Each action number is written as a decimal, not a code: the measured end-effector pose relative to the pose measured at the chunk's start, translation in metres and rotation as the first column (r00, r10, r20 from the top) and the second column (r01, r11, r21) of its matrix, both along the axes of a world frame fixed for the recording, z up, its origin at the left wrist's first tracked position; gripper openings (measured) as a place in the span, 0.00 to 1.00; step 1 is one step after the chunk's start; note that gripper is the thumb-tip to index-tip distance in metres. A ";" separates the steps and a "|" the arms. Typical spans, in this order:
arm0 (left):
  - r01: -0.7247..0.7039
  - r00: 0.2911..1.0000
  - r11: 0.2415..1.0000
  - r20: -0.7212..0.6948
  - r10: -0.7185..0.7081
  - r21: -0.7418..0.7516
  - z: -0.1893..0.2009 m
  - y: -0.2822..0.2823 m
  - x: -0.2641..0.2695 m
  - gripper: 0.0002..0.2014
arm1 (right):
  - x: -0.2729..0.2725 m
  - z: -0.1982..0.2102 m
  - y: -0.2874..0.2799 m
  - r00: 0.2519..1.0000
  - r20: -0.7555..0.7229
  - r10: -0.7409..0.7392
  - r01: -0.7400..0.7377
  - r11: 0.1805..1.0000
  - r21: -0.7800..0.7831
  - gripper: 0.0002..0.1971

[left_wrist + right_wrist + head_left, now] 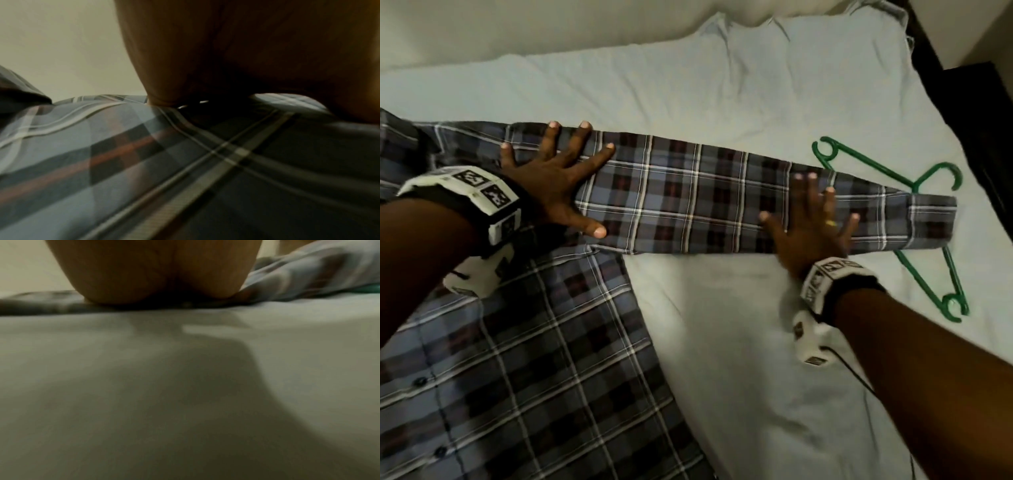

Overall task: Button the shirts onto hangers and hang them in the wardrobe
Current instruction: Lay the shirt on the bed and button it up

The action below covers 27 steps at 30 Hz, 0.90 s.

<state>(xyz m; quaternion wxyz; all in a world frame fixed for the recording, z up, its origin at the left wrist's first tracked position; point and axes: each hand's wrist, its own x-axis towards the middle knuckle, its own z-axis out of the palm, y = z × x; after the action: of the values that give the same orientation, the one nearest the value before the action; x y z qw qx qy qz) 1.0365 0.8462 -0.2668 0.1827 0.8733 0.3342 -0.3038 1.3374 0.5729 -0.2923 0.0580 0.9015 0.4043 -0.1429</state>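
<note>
- On the bed, in the head view, a plaid shirt [524, 359] lies flat on the pale sheet [739, 325], one sleeve [688, 202] stretched out to the right.
- The left hand [554, 181] presses flat on the sleeve near the shoulder, fingers spread and straight, grasping nothing.
- The right hand [808, 226], a ring on one finger, lies flat near the cuff, fingers spread, also grasping nothing.
- Green hangers [935, 240] lie on the sheet partly under the cuff end.
- In the left wrist view, the palm [236, 56] rests on plaid cloth [123, 162].
- In the right wrist view, the palm [154, 272] sits on the sleeve's edge [41, 303], sheet [185, 402] in front; a bit of green [368, 289] shows at right.
</note>
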 end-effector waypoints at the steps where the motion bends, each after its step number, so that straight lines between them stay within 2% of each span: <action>1: 0.003 1.000 1.000 -0.005 -0.003 0.001 0.000 -0.001 0.001 0.67 | 0.017 0.003 -0.017 0.999 0.016 -0.046 0.046 0.999 -0.017 0.43; 4: 0.004 1.000 1.000 -0.022 -0.004 -0.002 -0.001 -0.002 0.002 0.67 | 0.038 0.008 -0.035 0.996 0.020 -0.090 0.091 0.992 -0.091 0.43; 6: 0.003 0.999 1.000 -0.034 -0.003 0.004 0.000 -0.003 0.003 0.67 | 0.019 0.009 -0.017 0.988 0.054 -0.143 0.145 0.989 -0.035 0.44; 7: 0.002 0.999 1.000 -0.036 -0.002 0.009 -0.001 -0.003 0.004 0.67 | 0.002 0.008 -0.002 0.990 0.068 -0.125 0.125 0.992 0.006 0.44; 9: -0.003 0.999 1.000 -0.036 0.004 0.017 -0.003 -0.004 0.005 0.68 | -0.043 0.006 0.032 0.998 0.031 0.061 -0.062 0.998 0.031 0.41; 12: -0.008 1.000 1.000 -0.025 0.009 0.029 -0.005 -0.004 0.004 0.68 | -0.116 0.002 0.078 0.928 -0.114 0.354 -0.349 0.935 0.065 0.39; 15: -0.003 1.000 0.999 -0.031 0.004 0.049 -0.005 -0.006 0.005 0.68 | -0.122 -0.004 0.080 0.905 -0.109 0.411 -0.403 0.911 0.083 0.37; 17: 0.001 0.999 0.998 -0.036 0.001 0.064 -0.006 -0.007 0.004 0.68 | -0.083 -0.011 0.060 0.937 -0.071 0.343 -0.338 0.939 0.066 0.38; 19: -0.006 0.999 0.997 -0.037 0.009 0.076 -0.004 -0.007 0.005 0.67 | -0.034 -0.012 0.028 0.985 -0.012 0.174 -0.173 0.984 0.039 0.38; 22: -0.001 1.000 0.996 -0.027 0.004 0.090 -0.004 -0.009 0.003 0.66 | 0.020 -0.007 -0.015 0.999 0.039 -0.018 0.017 0.999 0.033 0.38; 25: 0.020 0.999 0.983 -0.036 -0.014 0.181 0.000 -0.021 -0.001 0.64 | 0.032 -0.001 -0.028 0.997 0.074 -0.025 0.028 0.999 -0.031 0.40; 27: 0.015 0.996 0.948 0.075 -0.041 0.318 0.010 -0.048 -0.009 0.56 | 0.021 0.002 -0.022 0.994 0.082 -0.071 0.077 0.994 -0.072 0.40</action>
<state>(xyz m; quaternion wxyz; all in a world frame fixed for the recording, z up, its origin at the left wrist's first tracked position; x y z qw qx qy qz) 1.0274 0.7980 -0.2563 0.0488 0.9075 0.3587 -0.2132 1.3587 0.5511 -0.2902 0.1022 0.9181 0.3622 -0.1242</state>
